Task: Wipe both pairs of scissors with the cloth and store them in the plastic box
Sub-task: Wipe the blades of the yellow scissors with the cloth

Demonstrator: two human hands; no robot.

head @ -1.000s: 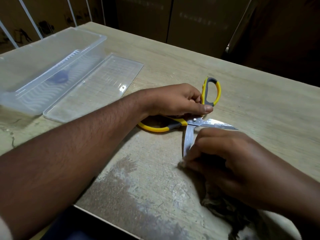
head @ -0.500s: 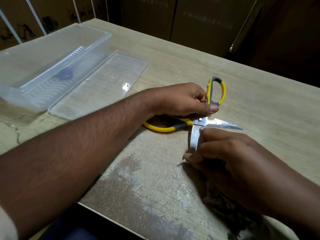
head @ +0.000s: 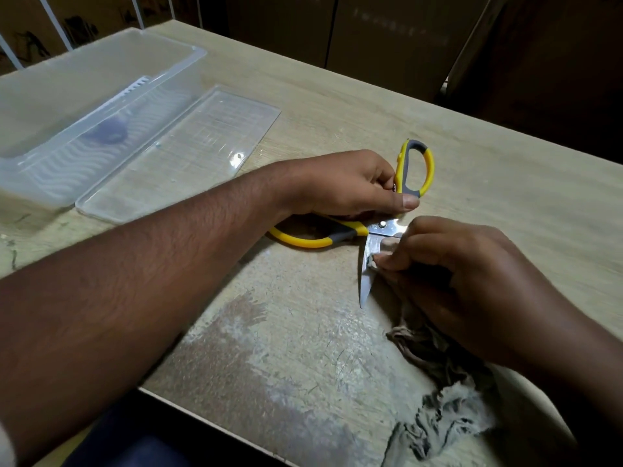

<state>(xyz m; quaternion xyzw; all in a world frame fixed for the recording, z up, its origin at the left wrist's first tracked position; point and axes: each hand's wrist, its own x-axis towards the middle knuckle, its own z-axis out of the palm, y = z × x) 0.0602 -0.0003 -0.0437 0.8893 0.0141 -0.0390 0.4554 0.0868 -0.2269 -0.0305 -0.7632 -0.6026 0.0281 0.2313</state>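
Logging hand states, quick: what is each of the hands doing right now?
Left hand: grips the yellow scissors near the handle.
Right hand: pinches the cloth against a blade.

Your left hand (head: 350,187) is holding down the yellow scissors (head: 377,227), which are lying open on the table (head: 337,106). Your right hand (head: 448,264) is pressing the cloth (head: 438,392) on one blade. The plastic box (head: 84,109) is sitting far left.
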